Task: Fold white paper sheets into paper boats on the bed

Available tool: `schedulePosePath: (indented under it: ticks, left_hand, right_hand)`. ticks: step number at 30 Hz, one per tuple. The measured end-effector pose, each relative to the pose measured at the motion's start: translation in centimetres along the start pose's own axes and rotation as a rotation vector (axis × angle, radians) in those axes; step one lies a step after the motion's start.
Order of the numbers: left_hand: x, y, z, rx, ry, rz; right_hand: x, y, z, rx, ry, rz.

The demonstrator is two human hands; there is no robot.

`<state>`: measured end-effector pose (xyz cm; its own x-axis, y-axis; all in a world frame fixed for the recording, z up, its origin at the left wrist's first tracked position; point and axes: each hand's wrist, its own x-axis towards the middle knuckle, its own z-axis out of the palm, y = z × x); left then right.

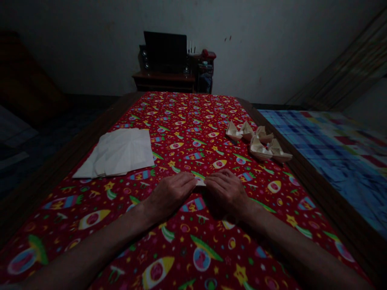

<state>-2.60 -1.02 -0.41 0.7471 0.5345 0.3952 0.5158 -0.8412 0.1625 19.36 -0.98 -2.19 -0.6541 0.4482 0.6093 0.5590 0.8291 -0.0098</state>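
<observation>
Between my two hands a small piece of folded paper (200, 183) shows as a pale strip; the rest of it is hidden under my fingers. My left hand (173, 191) is closed on its left end, and my right hand (228, 191) is closed on its right end. Both hands rest low over the red patterned cloth (169, 257). Ahead and to the left lies a stack of white paper sheets (123, 151) with visible creases. On the right stand several folded paper pieces (261, 141) with pointed tips, set close together.
The cloth covers a surface with dark wooden edges (308, 173). Beyond its far end, a dark monitor (165, 50) and speakers sit on a small desk (163, 78). A blue checked mat (302, 137) lies to the right. The room is dim.
</observation>
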Motion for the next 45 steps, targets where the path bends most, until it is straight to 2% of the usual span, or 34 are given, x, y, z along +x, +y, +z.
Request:
schedulePosePath:
  ticks: [7,11,15,18,21,25,28,30,34,37,39,41,45]
  left_hand:
    - [-0.4,-0.9,0.2,0.147,0.119,0.034]
    - [-0.6,-1.2,0.0,0.188,0.109,0.023]
    - [-0.6,-1.2,-0.2,0.215,0.113,0.012]
    - [-0.8,-1.4,-0.2,0.164,0.115,-0.015]
    - [-0.9,-1.8,0.0,0.003,0.156,-0.124]
    - [-0.6,-2.2,0.2,-0.234,0.25,-0.436]
    - [-0.2,-1.8,0.3,-0.551,0.16,-0.679]
    - [0.1,-1.4,0.4,-0.76,0.094,-0.784]
    - [0.6,-0.9,0.2,-1.001,0.132,-0.886]
    - [0.7,-0.8,-0.1,-1.103,0.06,-0.903]
    - [0.6,-0.8,-0.2,-1.073,0.063,-0.907]
    - [0.4,-1.0,-0.3,-0.973,0.128,-0.908]
    - [-0.1,-1.4,-0.4,-0.675,0.224,-0.783]
  right_hand:
    - [0.6,0.0,-0.5,-0.103,0.044,-0.044]
    - [0.6,0.4,-0.6,-0.123,0.053,-0.088]
    - [0.6,0.4,-0.6,-0.141,0.052,-0.069]
    - [0.6,0.3,-0.8,-0.15,0.042,-0.07]
    - [0.4,0.5,-1.2,-0.185,0.063,-0.089]
    - [0.0,0.8,-1.9,-0.257,0.078,-0.084]
    - [-0.2,0.7,-2.1,-0.261,0.059,-0.083]
    - [-0.2,0.6,-2.1,-0.268,0.053,-0.084]
    - [-0.4,0.5,-2.1,-0.293,0.064,-0.082]
    - [-0.4,0.6,-2.2,-0.281,0.068,-0.067]
    - [-0.5,0.7,-2.1,-0.267,0.062,-0.047]
    - [-0.5,0.9,-1.9,-0.241,0.061,0.025]
    - [-0.6,1.2,-1.4,0.002,0.097,0.291]
